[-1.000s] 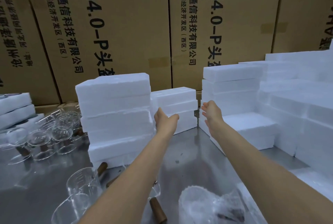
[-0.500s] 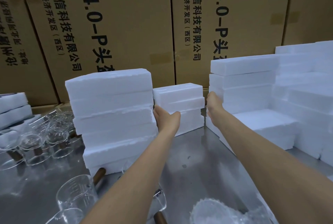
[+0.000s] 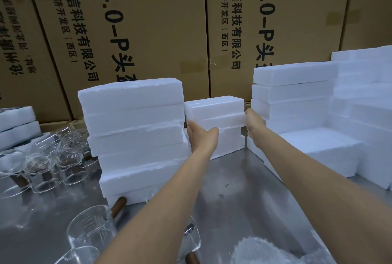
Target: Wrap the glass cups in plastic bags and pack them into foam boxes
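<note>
Cartons (image 3: 148, 30) printed "4.0-P" stand behind both hands, left (image 3: 202, 136) and right (image 3: 254, 124), grasping a foam box (image 3: 220, 119).

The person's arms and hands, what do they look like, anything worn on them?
Both forearms are bare as far as the frame shows, with no sleeve in view. The left hand and right hand wear no gloves. No watch, bracelet or ring shows, though most of the fingers are hidden against the foam.
</note>
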